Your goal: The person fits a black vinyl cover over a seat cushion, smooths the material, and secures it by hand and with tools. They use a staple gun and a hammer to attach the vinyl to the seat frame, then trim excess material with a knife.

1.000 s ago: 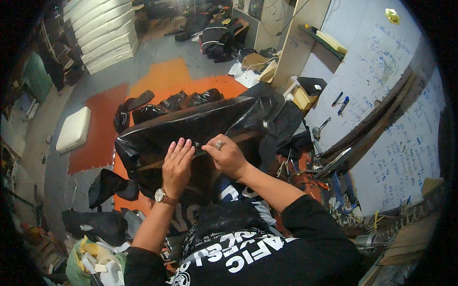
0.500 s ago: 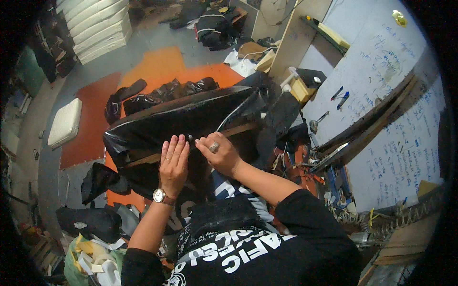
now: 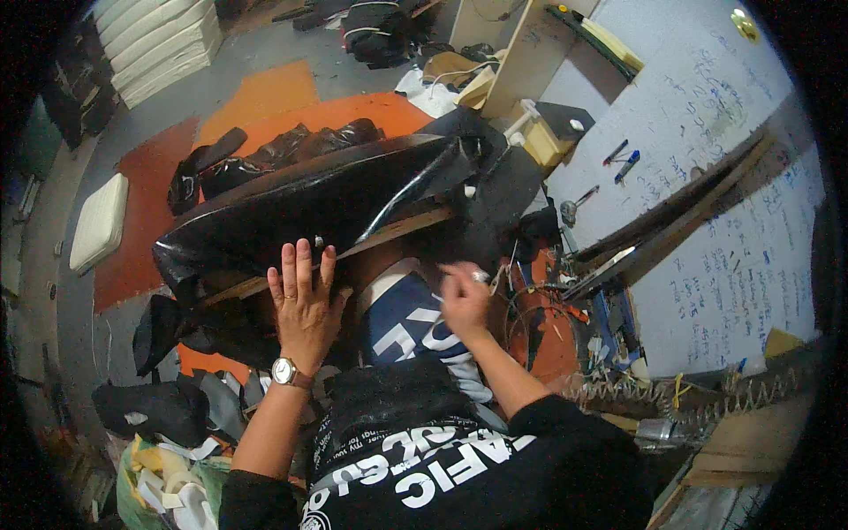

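across the person's knees: one long block (image 3: 291, 208) under glossy black sheeting, tilted, its near side toward the body.

covering: drawn over the broad face and round the left corner. along the near edge a wooden strip (image 3: 406, 231) lies bare; at the right end, black cloth (image 3: 508, 181) hangs loosely. judged as part-way: broad face covered, near edge and right end apparently unfinished. underside not visible.

small pale bit (image 3: 319, 240): one, on the sheeting, just beyond the left fingertips. kind unclear.

hands, two. left hand (image 3: 306, 300): flat, fingers somewhat spread, over the near edge of the block; pressure cannot be told. right hand (image 3: 465, 296): apart from the block, over the person's lap, blurred, fingers curled; a thin pale sliver shows beside it; whether pinched, cannot tell.

containers. green bag (image 3: 131, 505), lower left, open: white and yellow scraps inside, heaped to the mouth. yellow box (image 3: 545, 146), by the wall, dark lid-like piece on top: contents hidden.

about: crumpled black sheeting (image 3: 296, 155) behind the block; white cushion (image 3: 99, 223) on the floor, well apart at left.
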The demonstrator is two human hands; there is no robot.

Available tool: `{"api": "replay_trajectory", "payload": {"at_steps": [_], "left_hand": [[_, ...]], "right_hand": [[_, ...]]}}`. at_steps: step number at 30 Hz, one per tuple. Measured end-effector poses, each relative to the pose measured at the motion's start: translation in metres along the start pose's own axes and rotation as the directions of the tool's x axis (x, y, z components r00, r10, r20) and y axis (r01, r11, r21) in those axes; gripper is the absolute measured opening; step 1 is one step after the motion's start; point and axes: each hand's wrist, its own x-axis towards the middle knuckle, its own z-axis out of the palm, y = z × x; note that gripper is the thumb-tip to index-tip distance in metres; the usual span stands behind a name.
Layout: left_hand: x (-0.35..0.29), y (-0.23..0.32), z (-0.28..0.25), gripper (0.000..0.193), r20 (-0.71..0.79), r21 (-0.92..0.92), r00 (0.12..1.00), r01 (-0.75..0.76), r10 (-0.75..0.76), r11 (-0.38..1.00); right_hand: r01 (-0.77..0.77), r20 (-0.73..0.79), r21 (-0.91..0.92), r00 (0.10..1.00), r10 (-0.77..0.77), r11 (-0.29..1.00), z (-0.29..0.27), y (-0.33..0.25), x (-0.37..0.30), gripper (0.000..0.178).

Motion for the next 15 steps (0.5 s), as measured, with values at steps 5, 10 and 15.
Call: {"api": "replay_trajectory", "payload": {"at_steps": [5,10,15], "left_hand": [[0.001,0.006,0.006,0.084,-0.006,-0.033,1.000,0.008,-0.009,0.999],[-0.002,0.006,0.004,0.080,0.034,-0.018,0.999,0.013,-0.012,1.000],[-0.006,0.002,0.005,0.079,0.014,0.011,1.000,0.006,-0.006,1.000]], "right_hand": [[-0.445,0.277,-0.609,0.657,0.701,0.657,-0.036,0.237,-0.170,0.033],[-0.572,0.255,-0.573,0.555,0.791,0.587,-0.030,0.240,-0.202,0.038],[-0.617,0.229,-0.478,0.600,0.767,0.625,-0.033,0.226,-0.163,0.044]]}}
